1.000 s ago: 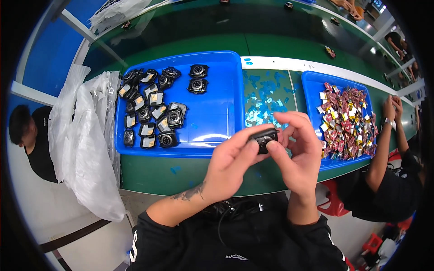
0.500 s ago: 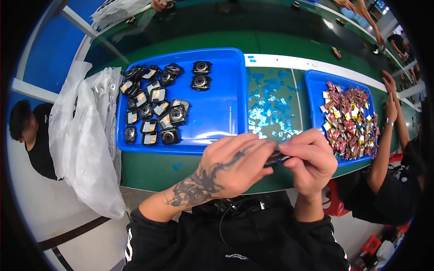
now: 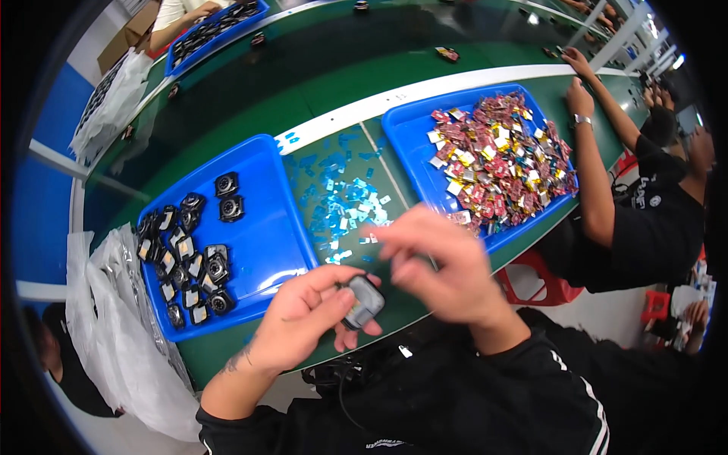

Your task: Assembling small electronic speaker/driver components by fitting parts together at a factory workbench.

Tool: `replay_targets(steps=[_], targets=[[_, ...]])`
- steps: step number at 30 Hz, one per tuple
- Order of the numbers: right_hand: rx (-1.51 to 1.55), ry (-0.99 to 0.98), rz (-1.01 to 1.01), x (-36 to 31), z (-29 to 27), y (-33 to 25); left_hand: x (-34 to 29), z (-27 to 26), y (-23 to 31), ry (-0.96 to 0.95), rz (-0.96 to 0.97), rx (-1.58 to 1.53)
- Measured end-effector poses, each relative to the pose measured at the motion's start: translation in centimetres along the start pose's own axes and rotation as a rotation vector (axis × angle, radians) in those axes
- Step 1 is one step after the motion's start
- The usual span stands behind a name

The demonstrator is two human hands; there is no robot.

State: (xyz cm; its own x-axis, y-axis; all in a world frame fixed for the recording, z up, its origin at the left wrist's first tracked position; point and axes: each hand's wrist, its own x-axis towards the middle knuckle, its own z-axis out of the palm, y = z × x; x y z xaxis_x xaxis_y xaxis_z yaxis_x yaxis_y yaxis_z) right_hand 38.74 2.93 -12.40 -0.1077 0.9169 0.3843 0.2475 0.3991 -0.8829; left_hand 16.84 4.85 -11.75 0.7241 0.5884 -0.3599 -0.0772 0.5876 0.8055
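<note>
My left hand (image 3: pixel 299 315) holds a dark smartwatch case (image 3: pixel 365 302), its glassy grey face turned up, between thumb and fingers over the bench's near edge. Just right of it, raised above the bench, is my right hand (image 3: pixel 447 265). Motion smears its fingers, so whether anything is in them cannot be made out. Left of my hands, a blue tray (image 3: pixel 265 235) carries several black watch cases (image 3: pixel 182 250). Small blue film tabs (image 3: pixel 345 205) lie scattered beyond my hands. A second blue tray (image 3: pixel 413 129) on the right holds a heap of small red, yellow and silver parts (image 3: pixel 493 152).
White plastic bags (image 3: pixel 125 341) hang at the bench's left end. Behind a white rail (image 3: pixel 371 110) runs a dark green belt (image 3: pixel 318 76) with a few small parts on it. A co-worker's forearm (image 3: pixel 595 174) reaches in on the right, above a red stool (image 3: pixel 531 277).
My hands have come apart: the left keeps the watch case, while the right has lifted off and blurs. The view has swung right, bringing the right tray closer to the middle.
</note>
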Motion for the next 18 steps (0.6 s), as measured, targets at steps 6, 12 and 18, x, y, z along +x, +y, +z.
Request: replay_targets(steps=[6, 12, 18], targets=[[-0.71, 0.035, 0.311, -1.7, -12.3, 1.0, 2.6, 1.1, 2.2, 0.234, 0.128, -0.136], [-0.925, -0.231, 0.419, -2.3, -11.6, 1.3, 5.0, 0.3, 2.6, 0.251, 0.218, -0.148], [-0.942, 0.099, 0.275, -2.0, -11.1, 1.8, 6.0, 0.3, 2.4, 0.24, 0.235, -0.183]])
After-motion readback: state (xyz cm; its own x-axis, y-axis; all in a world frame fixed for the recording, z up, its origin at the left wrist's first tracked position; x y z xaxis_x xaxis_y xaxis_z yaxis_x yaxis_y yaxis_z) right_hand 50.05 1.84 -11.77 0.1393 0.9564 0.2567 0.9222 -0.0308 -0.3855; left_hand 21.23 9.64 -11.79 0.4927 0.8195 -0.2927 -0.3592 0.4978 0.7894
